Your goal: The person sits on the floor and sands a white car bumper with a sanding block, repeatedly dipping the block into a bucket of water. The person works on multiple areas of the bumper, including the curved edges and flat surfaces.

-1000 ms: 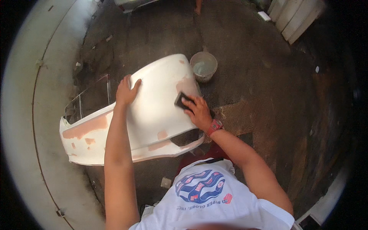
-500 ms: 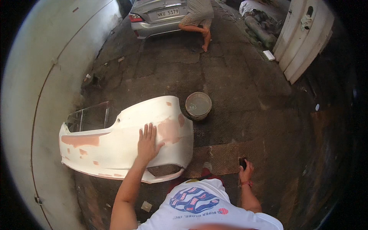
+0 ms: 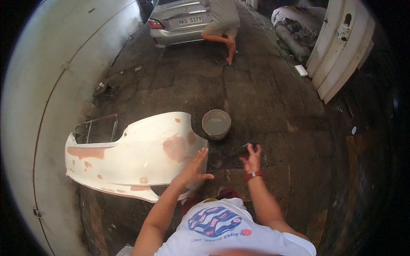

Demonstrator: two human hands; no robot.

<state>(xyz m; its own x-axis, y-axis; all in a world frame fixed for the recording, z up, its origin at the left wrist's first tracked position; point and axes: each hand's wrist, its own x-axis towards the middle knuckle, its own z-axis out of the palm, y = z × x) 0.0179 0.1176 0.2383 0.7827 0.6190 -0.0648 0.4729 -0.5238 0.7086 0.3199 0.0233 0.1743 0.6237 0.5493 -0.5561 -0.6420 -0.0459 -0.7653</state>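
A white car bumper cover (image 3: 147,138) with reddish-brown filler patches lies on the floor at my left. My left hand (image 3: 193,170) is open at its right edge, fingers stretched and thumb spread; whether it touches the surface I cannot tell. My right hand (image 3: 253,160) is to the right of the bumper above the floor, its fingers curved and apart. Beside its fingertips, toward the left hand, is a dark block-like thing (image 3: 237,154), smeared by motion and seemingly loose. A round bucket of cloudy liquid (image 3: 216,125) stands just beyond the bumper's right edge.
A silver car (image 3: 179,25) stands at the far end, with a person (image 3: 223,25) beside it. A pale panel (image 3: 341,49) leans at the far right near a cylinder (image 3: 292,45). The pale wall (image 3: 51,89) runs along the left. Dark textured matting (image 3: 273,166) covers the floor.
My left hand has slid right from the bumper's middle to its edge. My right hand has come inward and up, its fingers opening from the small black block, which is now a blur.
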